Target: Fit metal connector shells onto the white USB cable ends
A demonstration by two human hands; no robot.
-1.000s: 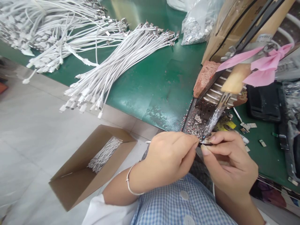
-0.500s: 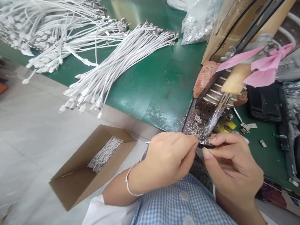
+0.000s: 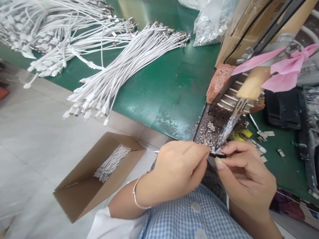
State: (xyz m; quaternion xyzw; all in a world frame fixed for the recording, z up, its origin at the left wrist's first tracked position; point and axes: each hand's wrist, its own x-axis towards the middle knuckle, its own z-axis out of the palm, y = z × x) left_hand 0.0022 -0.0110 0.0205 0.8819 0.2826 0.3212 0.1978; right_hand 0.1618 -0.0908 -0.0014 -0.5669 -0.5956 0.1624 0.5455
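My left hand [image 3: 178, 166] is closed in a pinch, its fingertips meeting those of my right hand [image 3: 245, 176] just off the table's near edge. My right hand pinches a small metal connector [image 3: 219, 151] held against the tip of a fixed soldering iron [image 3: 230, 124] with a wooden handle [image 3: 253, 84]. What my left fingers hold is too small to make out. Solder debris [image 3: 208, 127] lies in a dark tray under the iron.
Bundles of white cables [image 3: 124, 63] lie on the green table [image 3: 159, 86]. An open cardboard box [image 3: 97, 176] with cables stands on the floor at lower left. A brick [image 3: 218, 81], a plastic bag of parts [image 3: 209, 25] and pink ribbon [image 3: 284, 66] sit at the right.
Both hands stay pinched together at the iron's tip with only slight shifts. Nothing else has moved.
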